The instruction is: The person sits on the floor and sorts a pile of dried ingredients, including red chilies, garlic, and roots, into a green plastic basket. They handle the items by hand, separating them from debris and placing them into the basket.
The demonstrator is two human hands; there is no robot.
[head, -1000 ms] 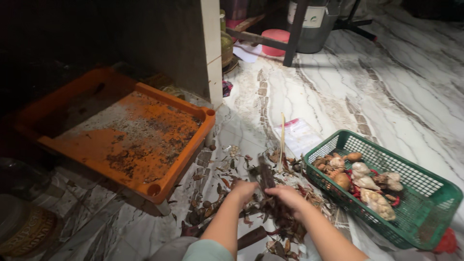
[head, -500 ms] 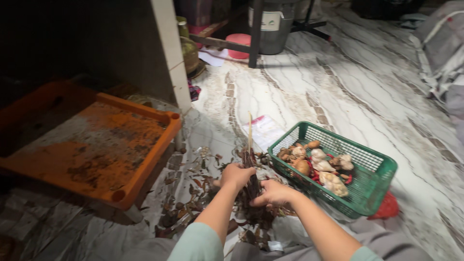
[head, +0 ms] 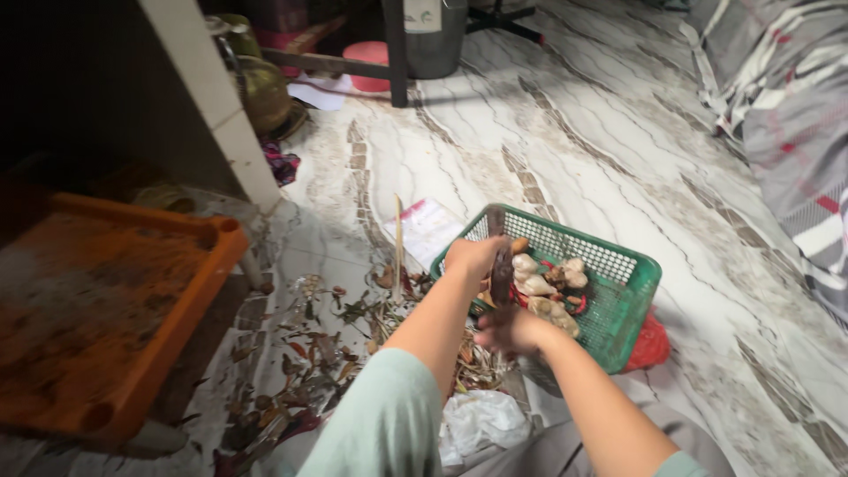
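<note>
1. flat packet point(head: 430, 228): pale, white-pink, rectangular, on the floor just left of the green basket point(head: 618, 291).
2. label point(head: 422, 15): white, on a grey bin at top centre, cut off by the frame edge.
3. white plastic bag point(head: 481, 421): crumpled, on the floor at bottom centre.
4. red bag point(head: 649, 344): possibly plastic, partly under the basket's right corner.

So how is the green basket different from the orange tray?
The green basket is mesh-walled, deep and small; the orange tray is solid, shallow and much wider. The basket holds pale roots and bulbs, while the tray holds only a brownish crumbly layer. The basket sits by both hands, the tray off to the left. Both rest on the marble floor.
</note>
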